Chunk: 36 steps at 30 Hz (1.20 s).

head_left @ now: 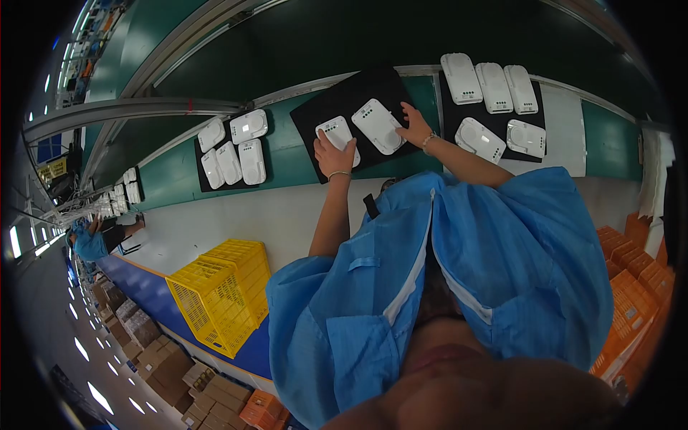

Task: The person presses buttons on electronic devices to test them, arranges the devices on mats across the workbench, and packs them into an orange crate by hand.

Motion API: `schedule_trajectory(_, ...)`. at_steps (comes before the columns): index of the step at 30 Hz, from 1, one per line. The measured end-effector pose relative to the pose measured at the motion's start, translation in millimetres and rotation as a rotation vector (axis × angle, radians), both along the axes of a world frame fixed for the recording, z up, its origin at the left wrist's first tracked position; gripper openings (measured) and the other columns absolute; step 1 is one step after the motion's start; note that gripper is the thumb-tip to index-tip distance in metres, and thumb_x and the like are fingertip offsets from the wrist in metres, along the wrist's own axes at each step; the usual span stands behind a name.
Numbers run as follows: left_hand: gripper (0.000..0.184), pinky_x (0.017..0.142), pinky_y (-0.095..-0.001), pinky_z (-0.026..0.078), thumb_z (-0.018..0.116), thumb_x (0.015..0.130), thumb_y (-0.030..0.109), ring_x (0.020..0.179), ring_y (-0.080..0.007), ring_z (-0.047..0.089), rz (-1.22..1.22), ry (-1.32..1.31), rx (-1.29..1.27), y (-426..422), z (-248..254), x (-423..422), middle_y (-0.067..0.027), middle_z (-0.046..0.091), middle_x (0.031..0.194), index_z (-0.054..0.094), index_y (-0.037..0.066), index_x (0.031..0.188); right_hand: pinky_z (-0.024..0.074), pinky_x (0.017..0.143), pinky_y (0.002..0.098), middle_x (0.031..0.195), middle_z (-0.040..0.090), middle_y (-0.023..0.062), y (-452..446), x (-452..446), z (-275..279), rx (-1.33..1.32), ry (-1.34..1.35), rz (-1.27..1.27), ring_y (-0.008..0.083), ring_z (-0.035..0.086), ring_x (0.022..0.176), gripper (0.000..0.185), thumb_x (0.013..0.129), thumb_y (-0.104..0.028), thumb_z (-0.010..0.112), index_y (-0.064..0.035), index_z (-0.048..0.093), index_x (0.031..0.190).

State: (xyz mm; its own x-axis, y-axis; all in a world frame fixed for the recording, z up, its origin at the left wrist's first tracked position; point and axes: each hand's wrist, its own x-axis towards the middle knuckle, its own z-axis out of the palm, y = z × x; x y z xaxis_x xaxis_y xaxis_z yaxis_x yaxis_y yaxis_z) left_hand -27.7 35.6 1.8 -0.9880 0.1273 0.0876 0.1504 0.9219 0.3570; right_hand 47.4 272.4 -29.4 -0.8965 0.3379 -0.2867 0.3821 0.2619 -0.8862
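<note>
smooth plastic devices [378, 127], matt mat [308, 115], plastic crate [215, 312], cloth jacket [516, 236]

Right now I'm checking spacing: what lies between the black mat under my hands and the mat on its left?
The head view shows only bare green bench between the middle mat and left mat.

there are two hands [334, 157], three nearby black mats [338, 104] and, on these, twelve white devices [377, 126].

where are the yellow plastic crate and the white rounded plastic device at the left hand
Yellow plastic crate [215, 297]: head view, latticed wall.
White rounded plastic device [340, 134]: head view, exposed top face.
</note>
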Motion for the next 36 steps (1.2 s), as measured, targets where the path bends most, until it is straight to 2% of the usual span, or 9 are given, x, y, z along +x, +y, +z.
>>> schedule_trajectory(2, 0.108, 0.096, -0.0483, 0.045, 0.08, 0.063, 0.047, 0.123, -0.0434, 0.043, 0.117, -0.168, -0.051, 10, 5, 2, -0.025, 0.035, 0.141, 0.021, 0.016, 0.148, 0.0418, 0.102, 0.0424, 0.135, 0.041, 0.0237, -1, 0, 1, -0.012, -0.008, -0.002, 0.0352, 0.048, 0.121, 0.087, 0.07, -0.018, 0.073, -0.0076, 0.029, 0.144)
schedule_trajectory(10, 0.111, 0.095, -0.0509, 0.046, 0.08, 0.063, 0.042, 0.122, -0.0458, 0.044, 0.137, -0.316, -0.006, 1, 41, -23, -0.0269, 0.033, 0.142, 0.015, 0.018, 0.15, 0.0352, 0.107, 0.0456, 0.142, 0.033, 0.0225, -35, 3, 38, 0.339, -0.049, 0.107, 0.0398, 0.038, 0.128, 0.107, 0.064, -0.035, 0.081, -0.0123, 0.018, 0.148)
schedule_trajectory(13, 0.108, 0.095, -0.0514, 0.044, 0.08, 0.064, 0.042, 0.122, -0.045, 0.044, 0.347, -0.801, -0.099, 16, 75, -43, -0.0262, 0.033, 0.142, 0.017, 0.018, 0.149, 0.0356, 0.105, 0.0501, 0.148, 0.025, 0.0204, -58, 0, 58, 0.571, -0.156, 0.19, 0.0389, 0.035, 0.132, 0.115, 0.058, -0.039, 0.084, -0.0179, 0.017, 0.149)
schedule_trajectory(16, 0.1, 0.097, -0.0504, 0.043, 0.078, 0.068, 0.038, 0.122, -0.0438, 0.044, 0.245, -0.716, -0.134, 4, 65, -28, -0.025, 0.035, 0.141, 0.022, 0.016, 0.148, 0.0341, 0.104, 0.0537, 0.15, 0.021, 0.02, -69, -4, 54, 0.683, -0.203, 0.226, 0.0388, 0.032, 0.133, 0.116, 0.057, -0.037, 0.085, -0.0223, 0.016, 0.15)
schedule_trajectory(18, 0.086, 0.099, -0.048, 0.042, 0.076, 0.074, 0.028, 0.123, -0.0421, 0.043, -0.089, 0.037, 0.089, -19, 28, -8, -0.0241, 0.035, 0.141, 0.029, 0.013, 0.145, 0.0335, 0.103, 0.0519, 0.151, 0.018, 0.0196, -74, -10, 51, 0.712, -0.255, 0.216, 0.0376, 0.031, 0.134, 0.115, 0.059, -0.036, 0.084, -0.0239, 0.015, 0.15)
schedule_trajectory(20, 0.077, 0.095, -0.047, 0.045, 0.074, 0.077, 0.023, 0.121, -0.0397, 0.046, -0.109, 0.015, 0.172, -26, 20, 0, -0.0229, 0.039, 0.138, 0.035, 0.01, 0.142, 0.0329, 0.103, 0.0501, 0.152, 0.016, 0.0192, -72, -10, 51, 0.746, -0.31, 0.208, 0.0364, 0.03, 0.134, 0.114, 0.061, -0.035, 0.083, -0.0255, 0.014, 0.151)
schedule_trajectory(23, 0.06, 0.09, -0.0433, 0.048, 0.07, 0.081, 0.016, 0.113, -0.0337, 0.054, -0.115, -0.122, 0.36, -27, 27, 10, -0.0197, 0.049, 0.13, 0.045, 0.007, 0.135, 0.0328, 0.104, 0.0537, 0.15, 0.023, 0.0192, -54, -14, 59, 0.558, -0.335, 0.201, 0.0377, 0.032, 0.133, 0.112, 0.061, -0.026, 0.082, -0.0215, 0.014, 0.151)
schedule_trajectory(28, 0.039, 0.077, -0.0305, 0.051, 0.066, 0.088, 0.019, 0.087, -0.0188, 0.064, -0.075, -0.401, 0.725, -13, 26, 30, -0.0106, 0.067, 0.098, 0.057, 0.003, 0.122, 0.0381, 0.101, 0.0566, 0.141, 0.04, 0.02, 3, 8, 75, -1.607, -0.21, -0.011, 0.0387, 0.044, 0.127, 0.072, 0.084, -0.026, 0.062, -0.0135, 0.028, 0.147)
schedule_trajectory(36, 0.036, 0.072, -0.0241, 0.049, 0.062, 0.092, 0.019, 0.086, -0.0119, 0.062, 0.145, -0.677, 1.115, 44, 54, 100, -0.0059, 0.066, 0.102, 0.056, 0.003, 0.123, 0.0408, 0.093, 0.0578, 0.148, 0.033, 0.0197, 52, 49, 116, -1.913, -0.186, 0.061, 0.0497, 0.034, 0.133, 0.075, 0.08, -0.047, 0.06, -0.0205, 0.035, 0.146)
